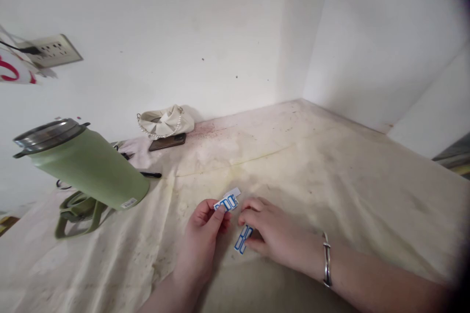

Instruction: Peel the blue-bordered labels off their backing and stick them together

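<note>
Between the thumb and fingers of my left hand (205, 232) is a small stack of white label stickers with blue frames (228, 202). A plain white slip (232, 192) sticks out behind that stack. My right hand (270, 230), with a silver bracelet (326, 259) on its wrist, pinches another blue-framed label sheet (243, 239), which hangs tilted below its fingers. The two hands are close together but apart, above the cloth-covered table. My right fingertips partly hide the upper end of their sheet.
At the left stands a green tumbler (99, 166) with a steel rim, beside its green handled lid (79, 215). A black pen (151, 174) pokes out behind it. Near the wall, a white pouch with a pearl chain (165, 122) rests by a phone (168, 142). A wall socket (55, 51) is at upper left.
</note>
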### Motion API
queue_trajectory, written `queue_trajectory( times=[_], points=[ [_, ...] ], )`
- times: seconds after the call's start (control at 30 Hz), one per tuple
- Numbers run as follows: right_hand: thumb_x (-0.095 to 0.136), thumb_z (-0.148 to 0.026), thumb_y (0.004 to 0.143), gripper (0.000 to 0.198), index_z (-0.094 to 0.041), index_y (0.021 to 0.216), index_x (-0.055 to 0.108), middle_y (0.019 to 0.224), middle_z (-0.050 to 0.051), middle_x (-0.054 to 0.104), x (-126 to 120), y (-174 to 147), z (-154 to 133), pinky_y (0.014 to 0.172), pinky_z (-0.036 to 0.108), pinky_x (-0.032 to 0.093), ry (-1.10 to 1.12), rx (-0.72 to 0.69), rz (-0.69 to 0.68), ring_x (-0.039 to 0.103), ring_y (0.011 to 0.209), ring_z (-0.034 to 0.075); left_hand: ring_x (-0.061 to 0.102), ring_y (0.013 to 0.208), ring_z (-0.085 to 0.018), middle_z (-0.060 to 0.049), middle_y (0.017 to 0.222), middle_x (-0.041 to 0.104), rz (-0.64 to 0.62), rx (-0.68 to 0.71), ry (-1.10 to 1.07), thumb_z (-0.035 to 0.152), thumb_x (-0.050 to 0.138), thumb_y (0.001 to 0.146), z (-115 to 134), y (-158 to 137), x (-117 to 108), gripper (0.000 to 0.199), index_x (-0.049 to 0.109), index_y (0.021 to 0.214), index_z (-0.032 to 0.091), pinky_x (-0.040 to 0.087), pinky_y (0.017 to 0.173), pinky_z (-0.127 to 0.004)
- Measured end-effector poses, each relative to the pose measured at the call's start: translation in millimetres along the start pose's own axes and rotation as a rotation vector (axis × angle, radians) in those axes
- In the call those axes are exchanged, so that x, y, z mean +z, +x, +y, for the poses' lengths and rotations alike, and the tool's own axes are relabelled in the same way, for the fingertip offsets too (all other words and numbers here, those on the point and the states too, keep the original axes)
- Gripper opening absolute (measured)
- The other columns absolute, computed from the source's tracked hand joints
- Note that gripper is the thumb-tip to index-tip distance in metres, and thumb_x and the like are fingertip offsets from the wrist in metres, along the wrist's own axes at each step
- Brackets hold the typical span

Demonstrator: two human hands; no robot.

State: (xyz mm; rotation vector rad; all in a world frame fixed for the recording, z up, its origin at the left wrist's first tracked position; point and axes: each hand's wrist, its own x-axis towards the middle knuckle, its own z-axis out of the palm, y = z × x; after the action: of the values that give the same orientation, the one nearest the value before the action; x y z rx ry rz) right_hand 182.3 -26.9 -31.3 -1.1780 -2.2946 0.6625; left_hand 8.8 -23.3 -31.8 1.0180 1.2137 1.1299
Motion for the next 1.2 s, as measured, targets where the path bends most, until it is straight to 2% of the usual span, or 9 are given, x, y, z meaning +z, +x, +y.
queue_trajectory(
  times=[0.1, 0.2, 0.3, 0.4, 0.67, 0.8, 1.2],
  points=[
    [0.068, -0.017, 0.07, 0.01, -0.018, 0.075, 0.059, 0.085, 0.002, 0.057, -0.4, 1.2, -0.5, 0.072, 0.025, 0.041, 0.007, 0.038, 0.007, 0.051, 0.083, 0.016, 0.052, 0.062, -0.009, 0.0, 0.068, 0.062, -0.008, -0.003, 0.006, 0.036, 0.062, 0.078, -0.3, -0.2, -0.6, 0.02, 0.058, 0.078, 0.017, 0.04, 0.06, -0.019],
    [0.066, -0.011, 0.068, 0.012, -0.017, 0.067, 0.055, 0.078, 0.0, 0.056, -4.2, 0.9, -1.0, 0.066, 0.022, 0.038, 0.043, 0.057, -0.005, 0.05, 0.078, 0.014, 0.052, 0.062, -0.009, 0.001, 0.068, 0.061, -0.004, 0.004, 0.026, 0.035, 0.062, 0.078, -0.2, 0.5, -0.9, 0.018, 0.058, 0.078, 0.017, 0.039, 0.059, -0.018],
    [0.06, -0.012, 0.073, 0.008, -0.018, 0.072, 0.056, 0.072, -0.003, 0.057, -8.4, -1.2, -4.2, 0.06, 0.02, 0.036, 0.139, 0.126, -0.034, 0.05, 0.068, 0.011, 0.051, 0.061, -0.009, 0.0, 0.068, 0.06, -0.019, 0.003, 0.052, 0.035, 0.061, 0.078, 0.5, 0.7, -0.3, 0.018, 0.058, 0.078, 0.017, 0.038, 0.058, -0.019],
    [0.055, -0.017, 0.079, 0.005, -0.02, 0.078, 0.059, 0.067, -0.005, 0.057, -9.5, -3.1, -9.7, 0.053, 0.019, 0.033, 0.237, 0.214, -0.035, 0.047, 0.058, 0.009, 0.05, 0.06, -0.01, 0.0, 0.067, 0.06, -0.085, 0.014, 0.113, 0.033, 0.06, 0.079, 1.9, -1.2, 1.7, 0.017, 0.058, 0.078, 0.017, 0.038, 0.057, -0.02],
    [0.056, -0.023, 0.079, 0.009, -0.019, 0.071, 0.058, 0.063, -0.004, 0.058, -2.4, -1.0, -4.7, 0.052, 0.02, 0.032, 0.301, 0.313, 0.059, 0.048, 0.057, 0.009, 0.047, 0.063, -0.012, 0.001, 0.065, 0.057, -0.202, 0.072, 0.389, 0.028, 0.061, 0.076, 6.2, -7.3, 6.2, 0.013, 0.059, 0.072, 0.017, 0.036, 0.058, -0.02],
    [0.058, -0.028, 0.078, 0.012, -0.019, 0.07, 0.059, 0.061, -0.003, 0.057, 1.0, -0.5, 0.9, 0.05, 0.021, 0.031, 0.282, 0.372, 0.077, 0.047, 0.055, 0.01, 0.047, 0.062, -0.012, 0.001, 0.064, 0.058, -0.223, 0.067, 0.402, 0.03, 0.061, 0.076, 5.3, -8.1, 4.5, 0.014, 0.06, 0.071, 0.017, 0.035, 0.057, -0.02],
    [0.059, -0.027, 0.075, 0.011, -0.019, 0.068, 0.058, 0.06, -0.003, 0.056, 3.9, 1.0, 5.2, 0.049, 0.022, 0.031, 0.313, 0.41, 0.085, 0.046, 0.054, 0.011, 0.049, 0.06, -0.012, -0.001, 0.065, 0.06, -0.266, 0.057, 0.402, 0.027, 0.059, 0.078, 3.8, -8.7, 4.6, 0.011, 0.061, 0.073, 0.016, 0.035, 0.056, -0.02]
  ],
)
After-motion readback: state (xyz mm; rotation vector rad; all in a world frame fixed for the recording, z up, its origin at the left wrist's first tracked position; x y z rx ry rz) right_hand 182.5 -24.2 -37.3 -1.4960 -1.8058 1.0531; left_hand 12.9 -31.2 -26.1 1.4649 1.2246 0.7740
